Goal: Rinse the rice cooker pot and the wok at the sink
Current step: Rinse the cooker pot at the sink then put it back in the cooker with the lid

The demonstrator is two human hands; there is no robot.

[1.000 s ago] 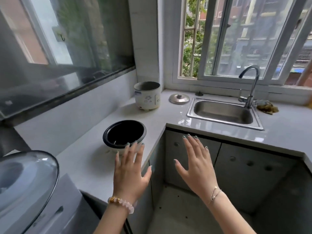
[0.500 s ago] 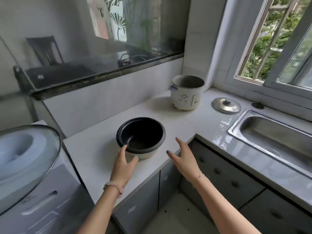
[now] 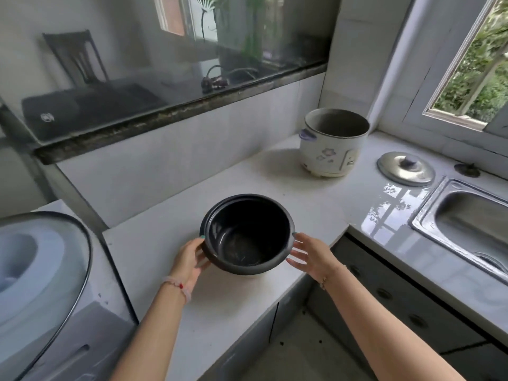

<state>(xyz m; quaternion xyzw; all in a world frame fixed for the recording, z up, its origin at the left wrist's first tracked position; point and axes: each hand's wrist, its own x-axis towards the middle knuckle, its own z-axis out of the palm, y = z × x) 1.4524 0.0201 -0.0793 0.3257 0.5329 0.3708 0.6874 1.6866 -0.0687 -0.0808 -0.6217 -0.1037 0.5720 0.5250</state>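
Note:
The black rice cooker pot (image 3: 247, 237) is tilted toward me just above the white counter (image 3: 170, 243), its dark inside showing. My left hand (image 3: 189, 259) grips its left rim and side. My right hand (image 3: 310, 254) presses against its right side with fingers spread along the wall. The steel sink (image 3: 467, 224) lies at the right edge of the view. No wok is in view.
The white rice cooker body (image 3: 332, 144) with a flower print stands open at the back of the counter. A metal lid (image 3: 405, 167) lies flat beside the sink. A glass-lidded appliance (image 3: 35, 284) fills the lower left. Grey cabinets run below the counter.
Both hands have reached the pot and closed on its two sides. The pot has tipped toward me off the counter. My view has moved closer and to the left.

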